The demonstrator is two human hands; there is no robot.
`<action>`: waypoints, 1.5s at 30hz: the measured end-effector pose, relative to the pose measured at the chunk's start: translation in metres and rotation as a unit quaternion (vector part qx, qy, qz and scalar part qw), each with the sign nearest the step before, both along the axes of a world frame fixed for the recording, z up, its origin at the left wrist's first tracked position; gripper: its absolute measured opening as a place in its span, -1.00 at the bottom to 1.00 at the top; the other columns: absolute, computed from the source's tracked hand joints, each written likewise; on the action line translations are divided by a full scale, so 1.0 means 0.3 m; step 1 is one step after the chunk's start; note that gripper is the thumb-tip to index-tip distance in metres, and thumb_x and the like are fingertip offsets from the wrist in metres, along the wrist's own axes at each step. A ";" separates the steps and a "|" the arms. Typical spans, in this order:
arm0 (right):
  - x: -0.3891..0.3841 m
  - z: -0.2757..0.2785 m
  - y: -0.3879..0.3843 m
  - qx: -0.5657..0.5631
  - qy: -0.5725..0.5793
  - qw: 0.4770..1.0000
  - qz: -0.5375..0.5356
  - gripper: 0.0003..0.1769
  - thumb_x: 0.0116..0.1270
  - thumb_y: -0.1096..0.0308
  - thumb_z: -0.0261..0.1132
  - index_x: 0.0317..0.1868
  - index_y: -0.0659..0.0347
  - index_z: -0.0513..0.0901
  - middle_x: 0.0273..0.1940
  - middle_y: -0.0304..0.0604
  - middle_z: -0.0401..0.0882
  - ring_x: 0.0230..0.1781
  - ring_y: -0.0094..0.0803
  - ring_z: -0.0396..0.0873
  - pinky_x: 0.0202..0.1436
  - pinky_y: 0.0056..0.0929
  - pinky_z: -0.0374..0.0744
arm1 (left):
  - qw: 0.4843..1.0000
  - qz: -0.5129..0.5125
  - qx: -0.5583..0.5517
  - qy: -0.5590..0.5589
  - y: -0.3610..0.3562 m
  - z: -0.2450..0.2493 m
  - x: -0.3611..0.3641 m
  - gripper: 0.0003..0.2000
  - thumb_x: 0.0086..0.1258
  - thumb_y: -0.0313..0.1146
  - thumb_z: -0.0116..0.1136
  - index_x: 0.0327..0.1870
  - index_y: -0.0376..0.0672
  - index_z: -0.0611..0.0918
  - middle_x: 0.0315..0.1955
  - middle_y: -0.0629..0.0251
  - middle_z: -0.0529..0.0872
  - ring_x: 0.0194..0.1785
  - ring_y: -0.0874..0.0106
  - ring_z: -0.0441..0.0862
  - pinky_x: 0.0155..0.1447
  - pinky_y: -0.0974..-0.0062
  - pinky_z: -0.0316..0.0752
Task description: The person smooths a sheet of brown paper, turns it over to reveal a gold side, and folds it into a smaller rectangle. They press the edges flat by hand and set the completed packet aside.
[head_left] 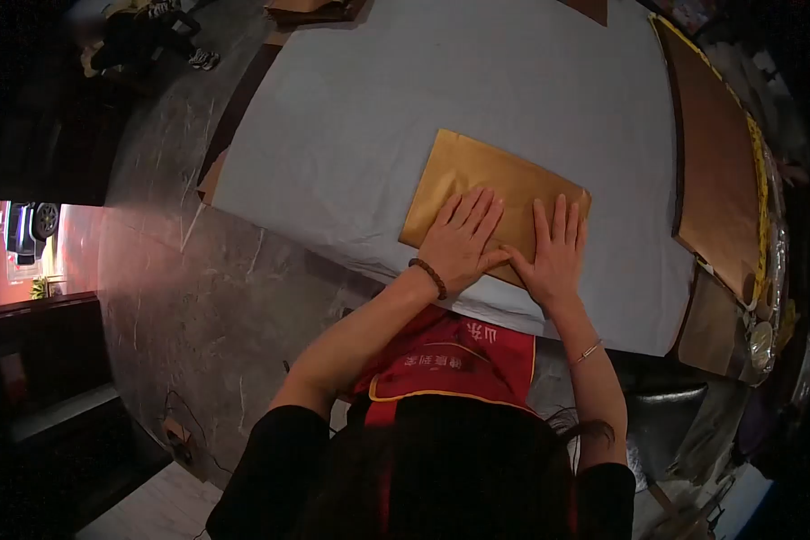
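A golden-brown paper packet [504,171], roughly rectangular, lies near the front edge of a table covered with a grey cloth [360,117]. Flat on its left part rests my left hand [459,243], fingers spread and pointing away from me. My right hand [553,256] presses flat on its right part, fingers also apart. The two thumbs come close together over the packet's lower middle. Neither hand grips anything. What lies under the palms is hidden.
Brown cardboard [715,162] edged with yellow tape stands along the table's right side. More brown board [315,9] is at the far left corner. A person [148,40] is at the upper left. A black seat [666,414] is at lower right.
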State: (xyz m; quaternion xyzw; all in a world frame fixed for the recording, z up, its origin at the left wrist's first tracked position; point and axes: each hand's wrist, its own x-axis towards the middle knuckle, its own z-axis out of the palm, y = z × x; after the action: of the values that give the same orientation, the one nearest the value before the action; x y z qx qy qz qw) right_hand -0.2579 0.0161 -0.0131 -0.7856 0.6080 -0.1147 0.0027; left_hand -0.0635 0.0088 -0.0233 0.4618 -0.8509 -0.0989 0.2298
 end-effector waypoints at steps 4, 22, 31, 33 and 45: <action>0.001 -0.001 -0.001 -0.009 -0.023 1.000 -0.002 -0.07 0.22 -0.33 0.20 0.44 0.13 0.30 0.49 0.20 0.03 0.53 0.15 -0.09 0.52 0.12 -0.08 | 0.997 0.025 -0.030 -0.074 -0.008 0.017 0.053 -0.36 0.46 0.10 -0.07 0.38 -0.23 0.36 0.39 0.03 0.32 0.48 0.13 0.18 0.50 0.11 0.02; -0.047 0.028 -0.073 0.070 -0.034 0.993 -0.094 -0.14 0.44 -0.19 0.01 0.50 0.27 0.09 0.53 0.13 -0.05 0.57 0.02 -0.14 0.54 0.12 -0.20 | 0.992 0.056 0.001 -0.111 -0.021 0.046 0.178 -0.39 0.46 -0.05 0.03 0.42 -0.21 0.31 0.43 0.04 0.25 0.49 0.11 0.13 0.49 0.00 -0.04; -0.067 0.032 -0.089 0.094 -0.015 0.988 -0.118 -0.16 0.43 -0.16 0.04 0.51 0.23 0.09 0.55 0.03 -0.04 0.58 -0.11 -0.11 0.53 0.19 -0.25 | 0.993 0.058 -0.005 -0.103 -0.019 0.015 0.185 -0.36 0.38 -0.05 0.09 0.40 -0.24 0.33 0.41 -0.02 0.26 0.47 0.05 0.16 0.43 0.03 0.08; -0.077 0.015 -0.093 0.094 -0.005 0.989 -0.117 -0.17 0.44 -0.16 0.02 0.51 0.24 0.10 0.55 0.02 -0.04 0.58 -0.11 -0.11 0.54 0.15 -0.24 | 0.992 0.125 0.025 0.028 -0.024 0.043 0.166 -0.36 0.35 -0.10 0.14 0.38 -0.25 0.32 0.36 -0.08 0.30 0.39 -0.02 0.24 0.35 0.06 0.19; -0.075 0.068 -0.077 0.109 -0.031 0.986 -0.126 -0.21 0.48 -0.13 -0.04 0.51 0.23 0.11 0.55 -0.04 0.00 0.58 -0.21 -0.11 0.55 0.08 -0.26 | 0.866 0.182 0.415 0.211 -0.200 0.154 0.185 -0.32 0.24 0.15 0.23 0.19 -0.23 0.43 0.05 -0.01 0.55 0.02 0.03 0.52 0.17 0.22 0.44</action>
State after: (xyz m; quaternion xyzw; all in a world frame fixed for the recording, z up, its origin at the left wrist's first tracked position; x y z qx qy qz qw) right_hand -0.2805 -0.0069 0.0073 -0.6940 0.7105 -0.0713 0.0922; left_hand -0.0080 -0.0512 0.0228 0.6295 -0.5634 -0.4945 0.2044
